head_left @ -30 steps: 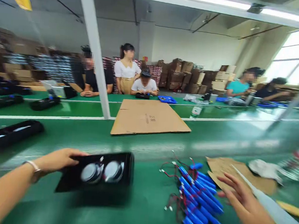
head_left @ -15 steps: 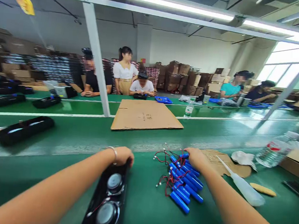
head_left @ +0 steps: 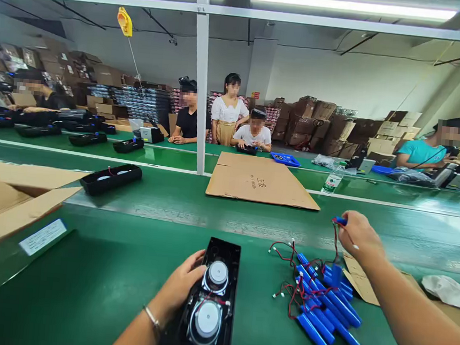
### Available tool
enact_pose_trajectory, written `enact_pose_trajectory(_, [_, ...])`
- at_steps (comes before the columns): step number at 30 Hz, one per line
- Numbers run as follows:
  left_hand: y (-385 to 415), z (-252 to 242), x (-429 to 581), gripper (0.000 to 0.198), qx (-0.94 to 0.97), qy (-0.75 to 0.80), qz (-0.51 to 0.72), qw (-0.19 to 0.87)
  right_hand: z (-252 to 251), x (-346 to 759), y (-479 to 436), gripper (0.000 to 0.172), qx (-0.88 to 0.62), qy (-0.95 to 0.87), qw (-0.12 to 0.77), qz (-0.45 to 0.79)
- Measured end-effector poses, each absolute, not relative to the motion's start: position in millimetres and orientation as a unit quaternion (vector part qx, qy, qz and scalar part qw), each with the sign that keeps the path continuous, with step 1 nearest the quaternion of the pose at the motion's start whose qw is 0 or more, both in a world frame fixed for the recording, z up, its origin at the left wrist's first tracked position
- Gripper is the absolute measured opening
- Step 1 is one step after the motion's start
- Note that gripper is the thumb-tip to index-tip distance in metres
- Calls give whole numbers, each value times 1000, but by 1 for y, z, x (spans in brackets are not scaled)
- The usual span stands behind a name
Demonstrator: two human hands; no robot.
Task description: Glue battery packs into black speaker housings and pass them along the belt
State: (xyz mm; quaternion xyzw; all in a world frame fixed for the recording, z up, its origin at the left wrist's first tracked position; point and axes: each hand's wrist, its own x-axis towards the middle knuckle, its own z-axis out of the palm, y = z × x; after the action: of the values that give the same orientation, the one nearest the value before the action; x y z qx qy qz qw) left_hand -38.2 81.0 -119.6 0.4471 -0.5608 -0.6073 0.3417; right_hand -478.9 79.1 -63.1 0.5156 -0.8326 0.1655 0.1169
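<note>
My left hand (head_left: 182, 284) grips the left edge of a black speaker housing (head_left: 231, 253), thumb over the rim. Two round speaker drivers (head_left: 207, 319) sit inside the housing, with a thin red and black wire and a white plug across them. My right hand (head_left: 361, 239) is raised above the pile, fingers pinched round a blue battery pack (head_left: 340, 221) whose red and black lead hangs down. Below it on the green bench lies a heap of blue cylindrical battery packs (head_left: 316, 329), their wires tangled at the left end.
A cardboard sheet (head_left: 261, 183) lies beyond my hands, beside a water bottle (head_left: 333, 179). Another black housing (head_left: 110, 179) rests at the left, near an open carton (head_left: 20, 218). A metal post (head_left: 200, 94) rises across the bench. Several co-workers sit or stand opposite.
My right hand has lifted a battery pack up from the heap. My left hand has shifted from the housing's far end to its left side. The view has turned left.
</note>
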Motion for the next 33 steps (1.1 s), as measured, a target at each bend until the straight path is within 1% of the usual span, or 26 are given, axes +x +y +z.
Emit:
enact_pose_trajectory(2, [87, -124, -47, 78, 428, -547, -613, 377, -42, -449, 76, 49, 533, -808, 118, 221])
enact_pose_trajectory(3, [89, -125, -49, 80, 424, -544, -614, 384, -35, -431, 76, 48, 556, -783, 118, 252])
enact_pose_trajectory(5, [89, -127, -48, 79, 415, -546, -617, 386, -27, -397, 75, 39, 589, -736, 162, 291])
enact_pose_trajectory(7, [87, -129, -42, 78, 410, -553, -621, 375, -23, -373, 76, 33, 609, -712, 210, 280])
enact_pose_trajectory(10, [83, -133, -35, 76, 416, -576, -608, 354, -17, -362, 80, 32, 624, -712, 225, 229])
enact_pose_trajectory(12, [80, -135, -33, 75, 424, -582, -602, 345, -7, -366, 87, 34, 607, -718, 237, 244])
enact_pose_trajectory(18, [80, -133, -36, 80, 446, -571, -605, 330, 41, -369, 121, 41, 538, -704, 251, 390])
enact_pose_trajectory(20, [81, -134, -36, 78, 451, -577, -595, 331, 48, -368, 124, 43, 517, -699, 249, 426])
enact_pose_trajectory(21, [81, -135, -36, 77, 451, -580, -592, 332, 48, -368, 121, 42, 519, -700, 245, 425])
enact_pose_trajectory(22, [80, -136, -36, 76, 450, -580, -592, 333, 45, -370, 117, 42, 527, -716, 234, 394])
enact_pose_trajectory(24, [80, -138, -35, 76, 446, -576, -596, 337, 30, -380, 106, 43, 554, -771, 182, 256])
enact_pose_trajectory(26, [79, -139, -35, 76, 441, -569, -602, 346, 5, -396, 94, 43, 568, -812, 100, 91])
enact_pose_trajectory(28, [79, -139, -35, 76, 439, -559, -606, 357, -24, -414, 85, 35, 579, -815, 23, -4])
enact_pose_trajectory(30, [79, -138, -36, 75, 439, -546, -614, 363, -48, -425, 75, 31, 582, -811, -30, -52])
enact_pose_trajectory(31, [80, -136, -37, 76, 440, -538, -621, 363, -57, -426, 68, 31, 583, -809, -38, -60])
enact_pose_trajectory(33, [82, -134, -39, 76, 442, -523, -634, 360, -68, -412, 44, 30, 598, -801, -24, -37])
